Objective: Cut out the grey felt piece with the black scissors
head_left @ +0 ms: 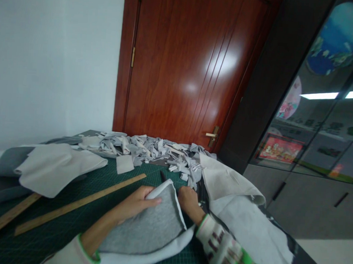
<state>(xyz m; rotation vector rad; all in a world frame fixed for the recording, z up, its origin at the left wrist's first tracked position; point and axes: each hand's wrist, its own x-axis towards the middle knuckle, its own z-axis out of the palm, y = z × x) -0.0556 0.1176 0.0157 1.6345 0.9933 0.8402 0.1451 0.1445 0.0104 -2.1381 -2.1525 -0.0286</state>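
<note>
your left hand was nearly closed, pinching the upper left edge of the grey fabric, the thumb laid flat over its face and the fingers tucked beneath. your right hand was at the opposite edge, its fingers curled in with the knuckles turned up; how tightly they were closed, and whether they had hold of anything, you could not tell from this view. the grey fabric lay in front of you, between your forearms and over the green cutting mat, its narrow end pointing away from you and a white border showing along its right and near edges.

just beyond that tip was a dark, slim object, too small to make out. to your left, two wooden rulers lay slanted on the mat, the farther-left one partly under a cream cloth. a heap of grey and pale scraps ran along the far side, before the reddish-brown door. beside your right arm you had a large pale cloth, with a cream piece at its far end.
</note>
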